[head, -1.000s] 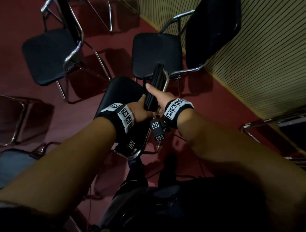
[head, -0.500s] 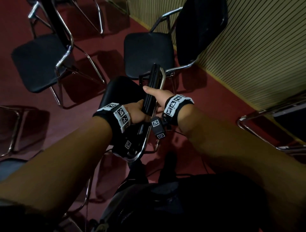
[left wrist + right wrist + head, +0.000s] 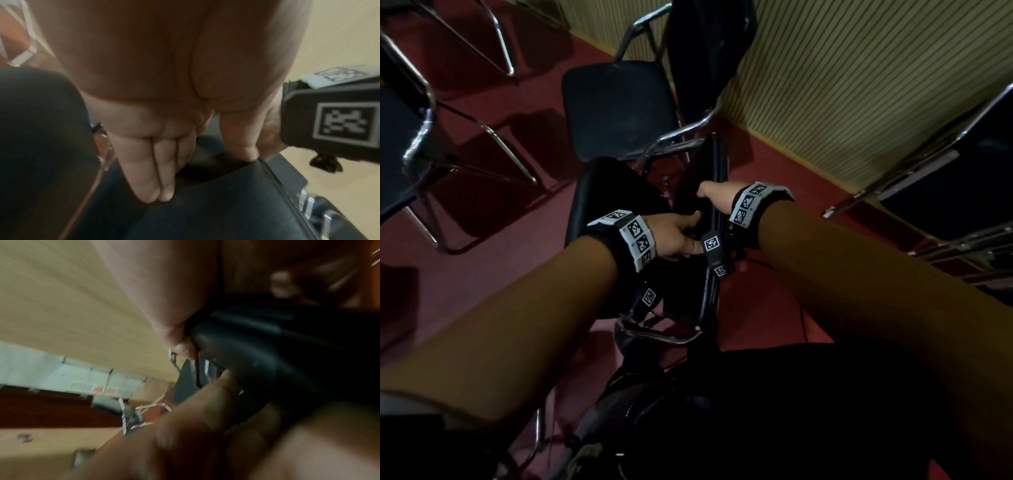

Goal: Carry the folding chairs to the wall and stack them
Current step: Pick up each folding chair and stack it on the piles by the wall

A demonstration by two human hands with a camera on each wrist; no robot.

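I hold a black padded folding chair [image 3: 613, 205] with a chrome frame in front of me, just above the red floor. Its backrest [image 3: 717, 171] stands edge-on between my hands. My left hand [image 3: 678, 236] grips the backrest from the left; in the left wrist view my left hand [image 3: 201, 175] has its fingers [image 3: 156, 178] lying along the black pad and its thumb on the pad's edge. My right hand [image 3: 714, 198] grips the backrest top from the right, and in the right wrist view my right hand [image 3: 205, 363] has thumb and fingers curled round the padded edge [image 3: 257, 353].
An unfolded black chair [image 3: 616, 106] stands just ahead against the slatted wall [image 3: 859, 85]. Another open chair [image 3: 400, 137] stands at the left. Chrome-framed chairs [image 3: 962, 192] lean at the right by the wall. Red carpet [image 3: 774, 192] lies between them.
The held chair and I have moved closer to the wall and the open chair ahead. Both hands keep their hold on the backrest.
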